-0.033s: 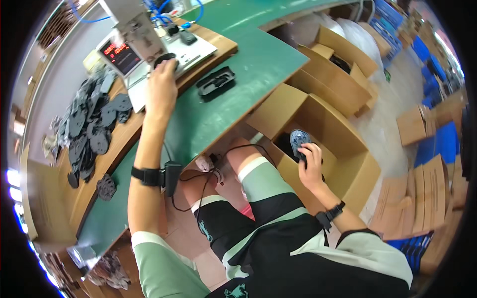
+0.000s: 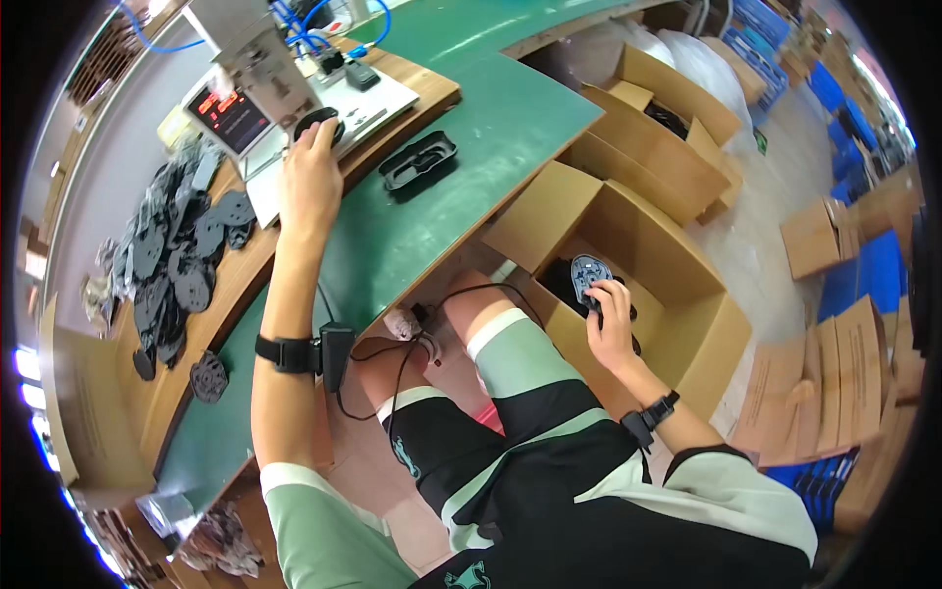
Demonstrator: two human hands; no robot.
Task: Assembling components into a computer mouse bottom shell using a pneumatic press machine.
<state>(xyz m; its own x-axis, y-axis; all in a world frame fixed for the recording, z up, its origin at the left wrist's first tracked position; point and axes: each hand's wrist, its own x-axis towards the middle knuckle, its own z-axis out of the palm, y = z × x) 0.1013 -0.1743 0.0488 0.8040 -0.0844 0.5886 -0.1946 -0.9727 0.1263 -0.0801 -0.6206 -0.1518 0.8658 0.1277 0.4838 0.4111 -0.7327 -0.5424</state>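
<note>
My left hand (image 2: 311,182) reaches up to a bench press machine (image 2: 270,74), its fingers closed on a black rounded part (image 2: 319,125) under the press head. Much of that part is hidden by the fingers. On my right, over an open cardboard box (image 2: 677,285), my right hand (image 2: 613,319) grips a grey oval plastic part (image 2: 590,275) with cutouts. A black oblong tray-like shell (image 2: 419,162) lies on the green tabletop (image 2: 491,118), to the right of the machine.
A pile of dark grey flat parts (image 2: 172,255) lies left of the machine, beside a lit red display (image 2: 231,113). One round dark part (image 2: 208,377) sits apart on the green bench. Another open carton (image 2: 667,147) stands beyond the near box. Cables hang by my knees.
The whole view has shifted very slightly. Both hands keep their places and their holds.
</note>
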